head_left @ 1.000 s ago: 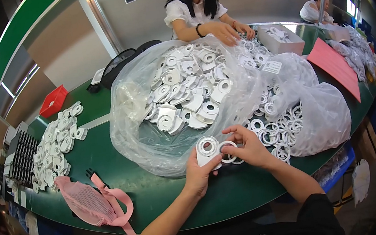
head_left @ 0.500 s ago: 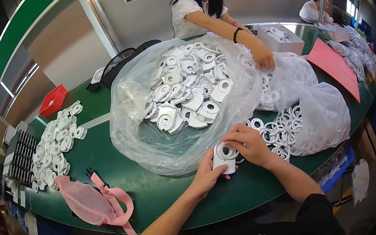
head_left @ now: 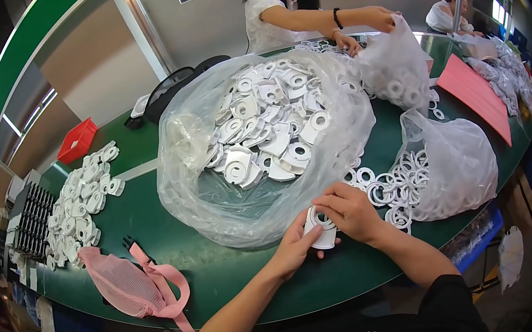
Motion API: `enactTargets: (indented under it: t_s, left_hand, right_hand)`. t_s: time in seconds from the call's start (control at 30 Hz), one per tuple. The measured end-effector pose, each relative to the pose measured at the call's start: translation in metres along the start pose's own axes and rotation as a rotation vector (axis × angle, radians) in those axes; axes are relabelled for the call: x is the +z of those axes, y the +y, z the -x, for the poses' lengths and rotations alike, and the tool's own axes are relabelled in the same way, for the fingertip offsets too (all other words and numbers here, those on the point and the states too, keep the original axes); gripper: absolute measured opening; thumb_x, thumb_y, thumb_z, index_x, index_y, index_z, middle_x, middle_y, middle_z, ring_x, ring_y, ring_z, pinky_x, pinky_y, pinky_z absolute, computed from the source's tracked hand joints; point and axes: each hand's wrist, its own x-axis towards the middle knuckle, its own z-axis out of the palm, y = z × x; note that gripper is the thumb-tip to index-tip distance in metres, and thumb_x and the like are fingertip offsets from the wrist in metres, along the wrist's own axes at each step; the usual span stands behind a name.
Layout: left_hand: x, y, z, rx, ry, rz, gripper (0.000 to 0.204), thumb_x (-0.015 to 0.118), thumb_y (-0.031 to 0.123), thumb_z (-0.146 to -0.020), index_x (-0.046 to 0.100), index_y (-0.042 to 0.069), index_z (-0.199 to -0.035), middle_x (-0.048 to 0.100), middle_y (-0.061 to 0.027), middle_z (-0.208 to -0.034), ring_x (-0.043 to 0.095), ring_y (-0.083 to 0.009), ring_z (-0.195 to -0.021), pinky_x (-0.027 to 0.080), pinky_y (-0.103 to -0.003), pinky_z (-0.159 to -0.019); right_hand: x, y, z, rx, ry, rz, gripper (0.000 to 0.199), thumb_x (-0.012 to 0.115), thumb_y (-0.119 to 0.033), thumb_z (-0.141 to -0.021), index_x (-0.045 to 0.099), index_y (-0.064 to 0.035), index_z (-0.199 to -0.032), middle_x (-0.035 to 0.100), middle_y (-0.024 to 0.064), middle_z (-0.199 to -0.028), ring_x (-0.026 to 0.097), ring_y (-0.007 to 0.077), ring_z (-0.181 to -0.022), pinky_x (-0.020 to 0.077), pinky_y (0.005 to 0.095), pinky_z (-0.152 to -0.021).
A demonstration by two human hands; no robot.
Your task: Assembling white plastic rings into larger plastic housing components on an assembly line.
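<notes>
My left hand (head_left: pixel 292 250) grips a flat white plastic part (head_left: pixel 325 241) with a round hole, thumb on its front face and fingers behind it. Against the upper end of that part, the bent fingers of my right hand (head_left: pixel 353 213) press a white ring (head_left: pixel 315 215), partly hidden by them. Just beyond my hands, a large clear plastic bag (head_left: pixel 220 228) lies spread open around a heap of similar white parts (head_left: pixel 267 122). White rings (head_left: pixel 404 179) spill from a smaller clear bag (head_left: pixel 462 168) to the right of my right hand.
Across the green table (head_left: pixel 221 284), a co-worker's hand (head_left: pixel 383 19) lifts another bag of rings (head_left: pixel 400 70). More white parts (head_left: pixel 82 208) lie at left beside stacked black trays (head_left: pixel 27 225), a red bin (head_left: pixel 77 141) and a pink mesh bag (head_left: pixel 118 284). A pink sheet (head_left: pixel 477 97) is at right.
The co-worker has raised the far bag of rings off the table. My right hand has shifted slightly left over the ring, and the white part has tilted a little in my left hand.
</notes>
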Motion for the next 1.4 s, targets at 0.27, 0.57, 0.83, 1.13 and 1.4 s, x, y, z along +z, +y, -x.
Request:
enactTargets:
  t_s: [0.27, 0.57, 0.83, 1.13, 1.4]
  left_hand:
    - [0.002, 0.002, 0.003, 0.041, 0.046, -0.136, 0.048, 0.047, 0.015, -0.093, 0.027, 0.006, -0.136, 0.061, -0.0078, -0.102, 0.066, -0.0149, -0.080, 0.043, -0.018, -0.048]
    - [0.005, 0.001, 0.004, 0.251, 0.137, -0.549, 0.033, 0.051, 0.016, -0.092, 0.044, 0.004, -0.122, 0.063, -0.0061, -0.091, 0.064, -0.0146, -0.076, 0.045, -0.024, -0.056]
    - [0.001, 0.002, 0.004, 0.364, 0.337, -0.842, 0.023, 0.045, 0.023, -0.094, 0.054, 0.003, -0.096, 0.056, -0.0196, -0.071, 0.055, -0.0362, -0.063, 0.041, -0.039, -0.057]
    - [0.001, -0.006, -0.001, 0.338, 0.381, -0.755, 0.018, 0.044, 0.018, -0.095, 0.053, 0.002, -0.097, 0.059, -0.0126, -0.073, 0.059, -0.0186, -0.068, 0.041, -0.033, -0.059]
    - [0.015, -0.004, -0.001, 0.343, 0.230, -0.059, 0.024, 0.039, 0.020, -0.098, 0.046, 0.002, -0.112, 0.056, -0.0024, -0.090, 0.052, -0.0094, -0.088, 0.041, -0.022, -0.078]
  right_hand:
    - [-0.007, -0.011, -0.002, 0.136, 0.021, -0.160, 0.016, 0.068, -0.007, -0.077, 0.069, -0.0040, -0.092, 0.057, 0.0059, -0.079, 0.055, 0.0151, -0.069, 0.0422, 0.0233, -0.060]
    - [-0.015, 0.010, -0.002, 0.494, -0.212, -0.629, 0.015, 0.064, -0.013, -0.085, 0.068, -0.0012, -0.093, 0.057, 0.0022, -0.078, 0.052, 0.0065, -0.066, 0.0400, 0.0215, -0.058]
    - [-0.012, -0.001, -0.001, 0.248, -0.252, -0.309, 0.010, 0.062, -0.011, -0.083, 0.061, -0.0019, -0.085, 0.056, 0.0100, -0.075, 0.054, 0.0211, -0.065, 0.0425, 0.0288, -0.060]
    - [-0.006, -0.003, -0.002, 0.484, -0.154, -0.504, 0.018, 0.052, -0.012, -0.092, 0.060, 0.0021, -0.098, 0.062, 0.0033, -0.086, 0.055, 0.0080, -0.074, 0.0441, 0.0231, -0.066]
    - [-0.004, 0.008, 0.001, 0.567, -0.054, -0.696, 0.019, 0.055, -0.013, -0.091, 0.062, 0.0021, -0.099, 0.064, 0.0040, -0.086, 0.057, 0.0080, -0.079, 0.0449, 0.0212, -0.071]
